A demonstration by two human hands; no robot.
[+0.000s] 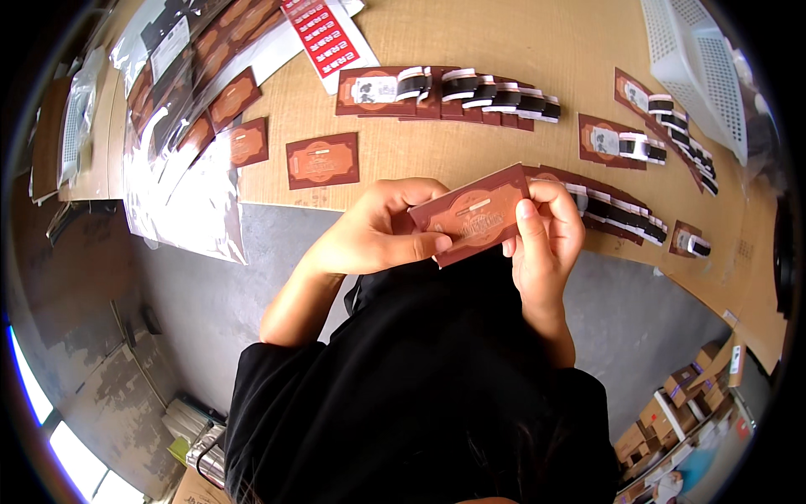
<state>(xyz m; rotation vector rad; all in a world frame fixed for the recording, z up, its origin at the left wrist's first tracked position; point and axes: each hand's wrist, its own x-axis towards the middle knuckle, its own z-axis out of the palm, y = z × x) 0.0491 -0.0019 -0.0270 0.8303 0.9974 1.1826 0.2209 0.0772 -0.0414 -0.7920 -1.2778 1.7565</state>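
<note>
A brown-red printed card [477, 215] is held up between my two hands, tilted with its right end higher. My left hand [378, 227] pinches its left end, thumb lying on the face. At the right end, my right hand [546, 239] grips the card with the thumb on top and fingers behind. On the table just beyond, a similar card [322, 160] lies flat by itself. Farther back is an overlapping row of such cards [437, 105] bearing black-and-white banded pieces [505, 97]. Another such row [613, 210] starts right behind my right hand.
Clear plastic bags [180, 189] with more cards lie at the left. A red-and-white label sheet [323, 38] is at the back. A white perforated basket [697, 71] stands at the far right, near more card rows [672, 134]. The wooden table's [281, 202] front edge runs before me.
</note>
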